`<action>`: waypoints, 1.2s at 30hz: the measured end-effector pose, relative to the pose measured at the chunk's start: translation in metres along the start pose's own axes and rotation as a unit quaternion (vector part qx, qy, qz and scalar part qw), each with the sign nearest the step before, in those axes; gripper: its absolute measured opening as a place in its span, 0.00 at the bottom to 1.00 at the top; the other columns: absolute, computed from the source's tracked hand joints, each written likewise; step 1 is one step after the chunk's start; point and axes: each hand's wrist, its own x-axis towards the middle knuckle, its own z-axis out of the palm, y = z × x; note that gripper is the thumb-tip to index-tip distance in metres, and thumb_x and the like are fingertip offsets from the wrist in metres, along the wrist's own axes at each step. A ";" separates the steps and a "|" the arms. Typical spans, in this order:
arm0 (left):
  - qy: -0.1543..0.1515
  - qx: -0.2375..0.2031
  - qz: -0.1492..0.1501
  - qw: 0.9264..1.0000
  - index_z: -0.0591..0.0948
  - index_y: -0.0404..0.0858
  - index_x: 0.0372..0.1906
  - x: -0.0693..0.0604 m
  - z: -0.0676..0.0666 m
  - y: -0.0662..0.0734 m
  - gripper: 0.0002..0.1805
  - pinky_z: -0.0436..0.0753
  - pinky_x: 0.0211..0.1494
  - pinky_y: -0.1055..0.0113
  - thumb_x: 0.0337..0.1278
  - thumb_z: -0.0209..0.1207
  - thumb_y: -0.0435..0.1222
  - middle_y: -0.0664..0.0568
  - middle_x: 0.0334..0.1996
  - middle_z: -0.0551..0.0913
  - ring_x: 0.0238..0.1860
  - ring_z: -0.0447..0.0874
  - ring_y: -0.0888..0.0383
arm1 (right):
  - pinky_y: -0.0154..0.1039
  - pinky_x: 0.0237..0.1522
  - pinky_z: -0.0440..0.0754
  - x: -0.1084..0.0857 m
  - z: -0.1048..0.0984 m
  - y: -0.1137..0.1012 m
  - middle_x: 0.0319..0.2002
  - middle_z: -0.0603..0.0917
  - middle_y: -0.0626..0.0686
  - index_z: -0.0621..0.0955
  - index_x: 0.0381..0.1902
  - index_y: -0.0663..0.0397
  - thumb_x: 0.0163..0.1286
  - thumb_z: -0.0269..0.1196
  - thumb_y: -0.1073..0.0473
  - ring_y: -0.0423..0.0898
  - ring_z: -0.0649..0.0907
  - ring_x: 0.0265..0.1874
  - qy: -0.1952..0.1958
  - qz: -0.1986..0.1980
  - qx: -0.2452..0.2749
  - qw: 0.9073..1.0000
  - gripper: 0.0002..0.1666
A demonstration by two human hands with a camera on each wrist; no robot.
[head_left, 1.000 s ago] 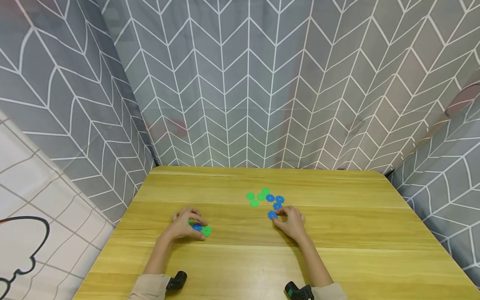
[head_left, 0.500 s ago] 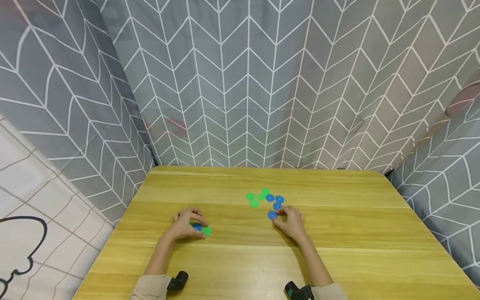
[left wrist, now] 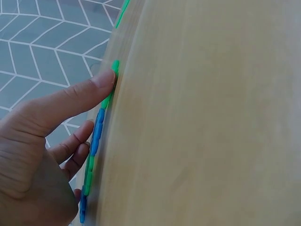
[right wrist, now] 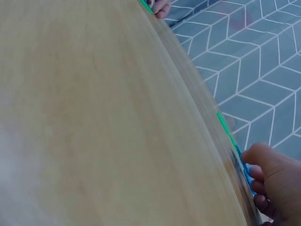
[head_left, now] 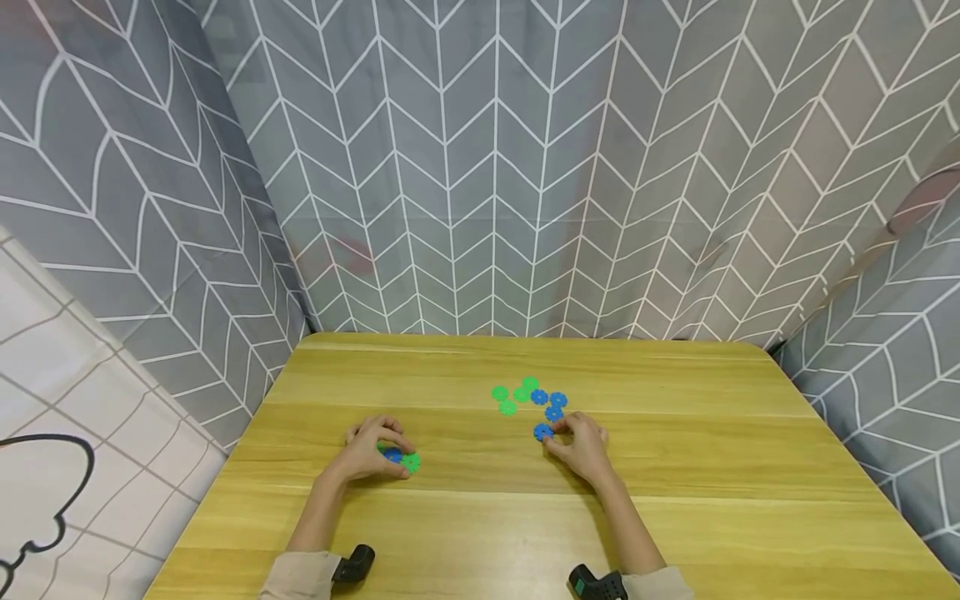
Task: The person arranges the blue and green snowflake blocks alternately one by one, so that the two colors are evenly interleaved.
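In the head view, my left hand pinches a green notched plastic disc between thumb and forefinger. Under the palm side is a blue notched disc, joined edge to edge with it; the left wrist view shows the row continuing in green and blue. Part of this row is hidden by the hand. My right hand holds a blue disc by its right edge, with thumb and forefinger, at table level. Just beyond it lies another blue disc.
Farther back on the wooden table lie several loose green discs and blue discs, close together. A grey patterned curtain hangs behind the table's far edge. Black wrist devices sit at both sleeves.
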 end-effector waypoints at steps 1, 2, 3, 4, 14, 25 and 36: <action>0.000 0.000 0.001 1.000 0.87 0.47 0.28 0.000 0.000 0.000 0.13 0.36 0.59 0.36 0.28 0.77 0.39 0.47 0.46 0.74 0.54 0.63 0.41 | 0.56 0.42 0.59 0.000 0.000 0.000 0.32 0.80 0.53 0.82 0.29 0.59 0.55 0.68 0.53 0.56 0.76 0.39 0.000 0.000 0.003 1.000 0.14; 0.000 0.000 0.002 1.000 0.87 0.48 0.28 0.000 0.000 0.000 0.13 0.36 0.59 0.36 0.28 0.77 0.39 0.47 0.46 0.74 0.54 0.63 0.41 | 0.56 0.42 0.59 0.001 0.001 0.000 0.32 0.81 0.53 0.83 0.29 0.59 0.54 0.69 0.53 0.56 0.76 0.38 0.001 0.001 0.007 1.000 0.13; 0.001 0.001 0.003 1.000 0.87 0.48 0.28 0.000 0.000 -0.001 0.13 0.36 0.59 0.36 0.28 0.77 0.39 0.48 0.46 0.74 0.54 0.63 0.41 | 0.56 0.42 0.59 0.002 0.002 0.000 0.32 0.81 0.53 0.83 0.29 0.59 0.54 0.69 0.54 0.56 0.77 0.38 -0.001 0.001 0.007 1.000 0.13; 0.001 0.001 0.005 1.000 0.87 0.48 0.28 0.000 0.000 -0.001 0.13 0.36 0.59 0.36 0.28 0.77 0.39 0.48 0.46 0.74 0.54 0.63 0.41 | 0.56 0.42 0.60 0.002 0.003 -0.001 0.32 0.81 0.54 0.83 0.29 0.60 0.52 0.69 0.56 0.57 0.77 0.38 -0.005 0.004 0.013 1.000 0.12; 0.001 0.000 0.004 1.000 0.87 0.48 0.29 -0.002 0.000 0.000 0.13 0.37 0.59 0.36 0.28 0.77 0.39 0.48 0.46 0.74 0.54 0.64 0.41 | 0.45 0.41 0.74 0.009 0.029 -0.027 0.30 0.81 0.50 0.83 0.29 0.58 0.50 0.70 0.61 0.49 0.79 0.34 -0.041 -0.036 0.059 0.997 0.09; 0.004 0.001 0.004 1.000 0.88 0.48 0.28 -0.002 0.001 0.000 0.13 0.37 0.59 0.38 0.29 0.77 0.38 0.48 0.45 0.74 0.53 0.64 0.42 | 0.46 0.45 0.60 0.007 0.074 -0.074 0.35 0.81 0.51 0.83 0.32 0.58 0.52 0.69 0.58 0.50 0.77 0.40 -0.125 -0.079 0.065 0.987 0.12; 0.006 0.004 -0.005 1.000 0.88 0.47 0.28 -0.001 0.001 0.000 0.13 0.37 0.59 0.37 0.29 0.77 0.38 0.48 0.45 0.74 0.53 0.65 0.43 | 0.45 0.47 0.57 0.003 0.094 -0.099 0.37 0.79 0.46 0.84 0.33 0.51 0.55 0.69 0.53 0.45 0.72 0.43 -0.179 -0.098 -0.001 0.979 0.10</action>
